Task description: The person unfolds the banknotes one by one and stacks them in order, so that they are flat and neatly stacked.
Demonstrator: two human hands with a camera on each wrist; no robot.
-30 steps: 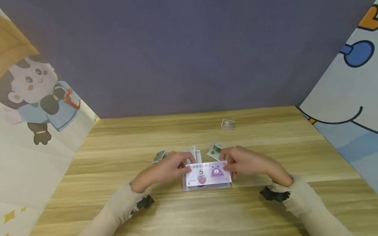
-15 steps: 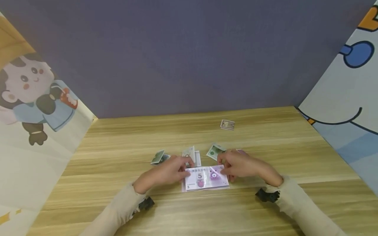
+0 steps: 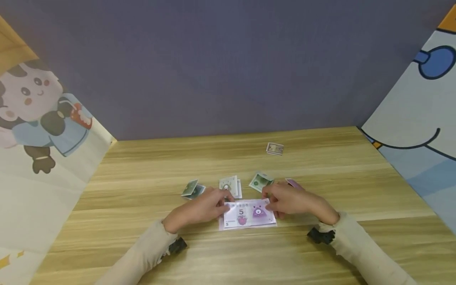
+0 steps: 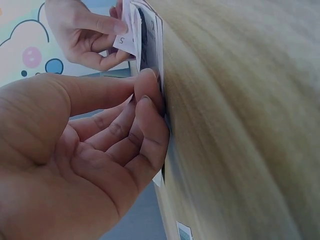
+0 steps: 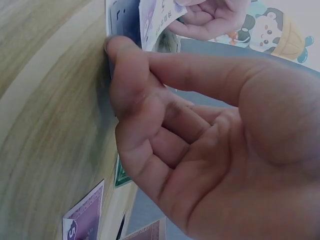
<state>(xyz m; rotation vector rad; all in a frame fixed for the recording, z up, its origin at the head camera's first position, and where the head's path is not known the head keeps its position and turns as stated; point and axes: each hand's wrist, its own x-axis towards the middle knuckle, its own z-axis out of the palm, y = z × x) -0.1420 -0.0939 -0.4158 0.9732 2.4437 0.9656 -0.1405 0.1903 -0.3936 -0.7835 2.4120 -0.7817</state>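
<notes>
A purple play banknote (image 3: 249, 215) marked 5 lies almost flat over at least one other pale purple note (image 3: 221, 226), whose edges peek out below and to the left. My left hand (image 3: 204, 208) pinches the top note's left end between thumb and fingers. At its right end, my right hand (image 3: 290, 201) does the same. Close up in the left wrist view, thumb and index finger (image 4: 150, 120) meet at the notes' edge, right down by the tabletop. The right wrist view has the right fingers (image 5: 132, 75) on the opposite edge, low against the wood.
Behind the hands stand folded notes: a green one (image 3: 192, 189) at left, a pale one (image 3: 228, 185) mid-way, another green one (image 3: 261, 182), and a purple one (image 3: 293, 183) partly behind the right hand. Farther back lie brownish notes (image 3: 275, 149). A dark panel (image 3: 228, 71) borders the wooden table (image 3: 149, 166).
The purple 5 note has come down from a tilted, raised position onto the note below. Both hands went down with it, and the right shifted slightly left, uncovering the folded purple note.
</notes>
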